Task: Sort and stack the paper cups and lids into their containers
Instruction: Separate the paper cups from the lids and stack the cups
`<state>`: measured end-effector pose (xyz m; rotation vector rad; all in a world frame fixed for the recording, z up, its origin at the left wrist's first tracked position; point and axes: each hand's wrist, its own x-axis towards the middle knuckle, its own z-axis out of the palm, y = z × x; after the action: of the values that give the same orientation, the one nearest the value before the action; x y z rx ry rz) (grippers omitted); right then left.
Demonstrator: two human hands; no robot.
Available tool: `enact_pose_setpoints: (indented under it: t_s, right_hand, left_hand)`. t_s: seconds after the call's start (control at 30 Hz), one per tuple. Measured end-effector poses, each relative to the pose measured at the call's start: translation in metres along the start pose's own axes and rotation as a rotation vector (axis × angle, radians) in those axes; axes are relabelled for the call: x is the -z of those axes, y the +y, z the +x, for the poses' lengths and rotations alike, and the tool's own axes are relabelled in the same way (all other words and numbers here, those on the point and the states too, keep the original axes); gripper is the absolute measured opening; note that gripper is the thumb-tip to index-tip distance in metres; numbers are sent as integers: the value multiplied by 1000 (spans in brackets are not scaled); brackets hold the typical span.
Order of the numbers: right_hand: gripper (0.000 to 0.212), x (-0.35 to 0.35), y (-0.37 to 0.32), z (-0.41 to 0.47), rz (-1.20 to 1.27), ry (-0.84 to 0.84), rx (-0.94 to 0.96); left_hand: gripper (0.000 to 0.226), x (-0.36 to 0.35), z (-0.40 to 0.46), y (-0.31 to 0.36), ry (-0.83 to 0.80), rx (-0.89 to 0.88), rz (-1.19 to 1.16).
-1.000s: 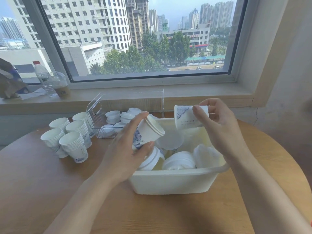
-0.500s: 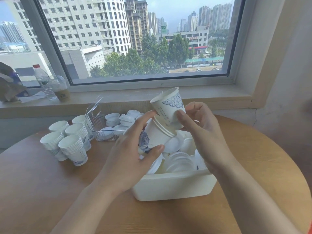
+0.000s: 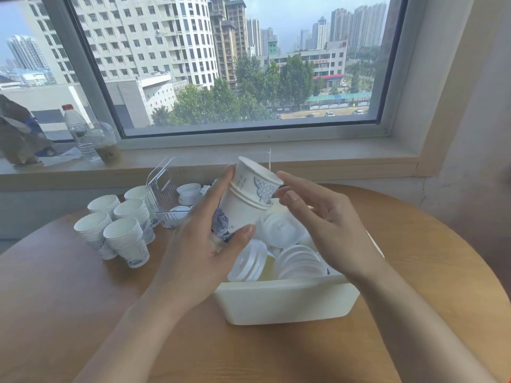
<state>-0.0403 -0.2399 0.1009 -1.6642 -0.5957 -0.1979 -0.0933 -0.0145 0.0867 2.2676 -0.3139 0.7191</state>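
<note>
Head view looks down at a round wooden table [image 3: 83,313] by a window. Left hand [image 3: 201,244] grips a short stack of nested paper cups [image 3: 246,197] — thumb and fingers curled round it, tilted above the white bin [image 3: 284,302]. Right hand [image 3: 329,228] sits just beside the top cup, fingers spread and loose, holding nothing. White lids [image 3: 298,261] lie heaped in the bin. Four cup stacks [image 3: 121,230] stand to the left, near a clear container [image 3: 163,194].
</note>
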Motion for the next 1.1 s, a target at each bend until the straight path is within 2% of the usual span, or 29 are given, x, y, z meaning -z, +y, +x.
enact_pose_setpoints:
  t_s: [0.23, 0.37, 0.47, 0.53, 0.6, 0.7, 0.9, 1.0, 1.1]
  right_hand:
    - [37, -8, 2, -3, -174, -168, -18]
    - [32, -8, 5, -2, -407, -210, 1]
    - [33, -10, 8, -3, -566, -316, -42]
    - [41, -11, 9, -5, -596, -409, -84]
    - [49, -11, 9, -5, -602, -481, -105]
    - [46, -12, 8, -5, -578, -527, -96]
    - [26, -7, 10, -2, -358, -464, -73]
    - [27, -3, 11, -1, -242, -432, -108]
    - [28, -3, 12, -3, -248, -474, -114]
  left_hand:
    - [83, 10, -5, -12, 45, 11, 11]
    - [78, 15, -14, -19, 80, 49, 66]
    - [75, 17, -22, -24, 75, 55, 64]
    - [77, 17, -28, -26, 77, 63, 75]
    - [80, 15, -34, -28, 84, 75, 70]
    - [82, 14, -40, -30, 86, 82, 58]
    - [80, 13, -42, -25, 89, 78, 47]
    - [80, 10, -41, -24, 83, 73, 43]
    - [79, 9, -41, -25, 82, 64, 46]
